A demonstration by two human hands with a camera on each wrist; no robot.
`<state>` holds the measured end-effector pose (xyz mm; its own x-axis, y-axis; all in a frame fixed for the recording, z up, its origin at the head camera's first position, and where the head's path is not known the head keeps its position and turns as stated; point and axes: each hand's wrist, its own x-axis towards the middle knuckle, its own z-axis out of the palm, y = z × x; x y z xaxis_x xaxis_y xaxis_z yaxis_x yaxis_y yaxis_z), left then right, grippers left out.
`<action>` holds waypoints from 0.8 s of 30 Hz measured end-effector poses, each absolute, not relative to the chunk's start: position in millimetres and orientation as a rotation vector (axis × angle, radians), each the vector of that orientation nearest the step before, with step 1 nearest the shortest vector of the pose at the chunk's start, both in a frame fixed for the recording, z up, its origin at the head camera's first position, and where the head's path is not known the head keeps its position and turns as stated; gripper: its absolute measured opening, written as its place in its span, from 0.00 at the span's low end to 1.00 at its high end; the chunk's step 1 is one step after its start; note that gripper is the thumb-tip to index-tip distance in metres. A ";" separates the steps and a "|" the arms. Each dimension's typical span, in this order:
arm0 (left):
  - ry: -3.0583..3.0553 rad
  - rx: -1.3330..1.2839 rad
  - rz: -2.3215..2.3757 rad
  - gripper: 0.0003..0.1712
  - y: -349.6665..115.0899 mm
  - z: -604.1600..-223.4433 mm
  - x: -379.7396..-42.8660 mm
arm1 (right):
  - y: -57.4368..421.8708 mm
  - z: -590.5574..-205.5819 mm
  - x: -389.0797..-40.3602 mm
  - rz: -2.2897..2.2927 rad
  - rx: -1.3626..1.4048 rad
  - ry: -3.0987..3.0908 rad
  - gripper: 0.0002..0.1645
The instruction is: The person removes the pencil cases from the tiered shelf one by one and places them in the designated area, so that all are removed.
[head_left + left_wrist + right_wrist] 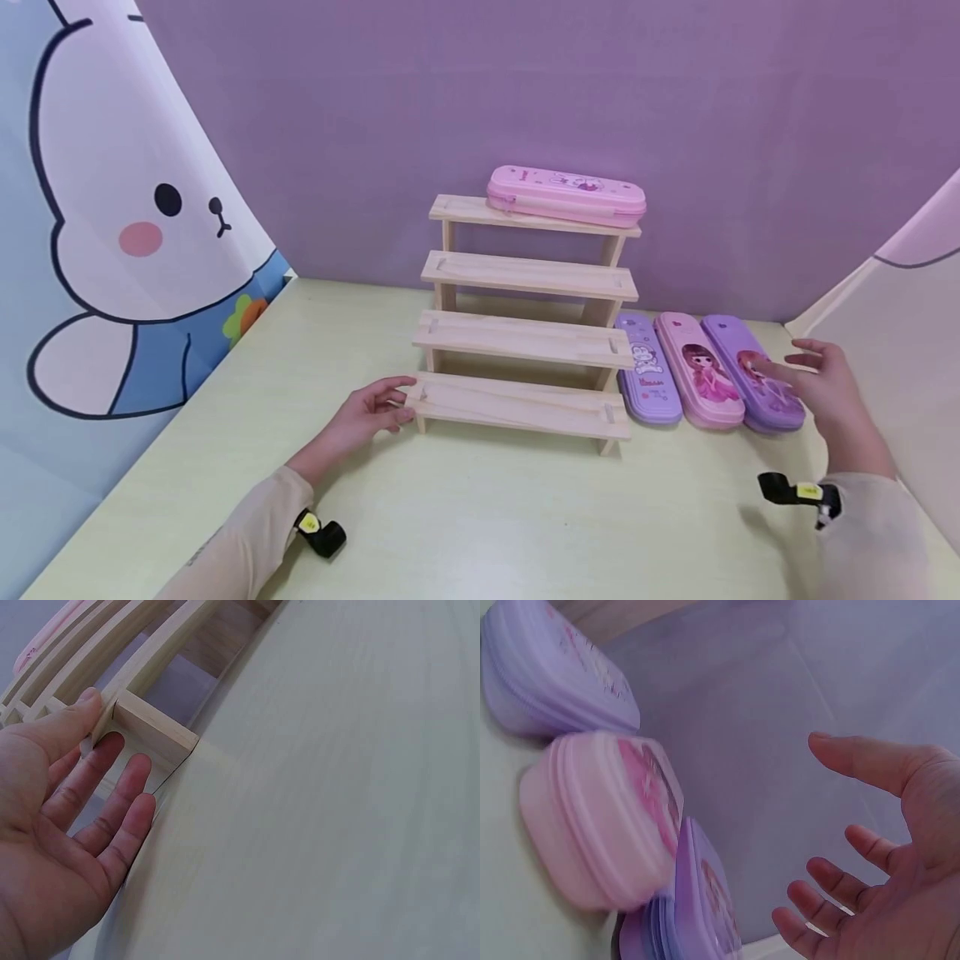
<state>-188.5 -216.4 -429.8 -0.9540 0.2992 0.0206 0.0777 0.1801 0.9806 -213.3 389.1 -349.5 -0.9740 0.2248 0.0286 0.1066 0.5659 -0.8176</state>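
Note:
A four-tier wooden step rack stands on the table, its tiers rising toward the back. My left hand pinches the left end of the lowest tier; in the left wrist view the thumb lies on top with fingers below the board. Across the top tier lies a pink pencil case. To the right of the rack, three more cases lie side by side: a purple one, a pink one with a doll picture and another purple one. Over that last case hovers my right hand, empty, fingers spread.
The pale table runs up to a purple backdrop. A cloth with a cartoon animal hangs along the left side, and a pale cloth borders the right. Each wrist wears a small black camera.

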 end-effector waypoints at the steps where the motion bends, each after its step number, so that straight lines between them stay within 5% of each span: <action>1: 2.271 0.368 1.873 0.30 -216.4 -430.0 -188.6 | 385.2 -347.0 -214.4 1.381 -0.274 -2.670 0.55; 17: 2.271 0.346 1.870 0.30 -215.9 -429.2 -188.5 | 328.6 -319.6 -242.9 1.597 -0.102 -2.563 0.39; 24: 2.264 0.354 1.876 0.30 -215.5 -428.4 -189.1 | 305.6 -311.6 -262.5 1.690 -0.055 -2.454 0.44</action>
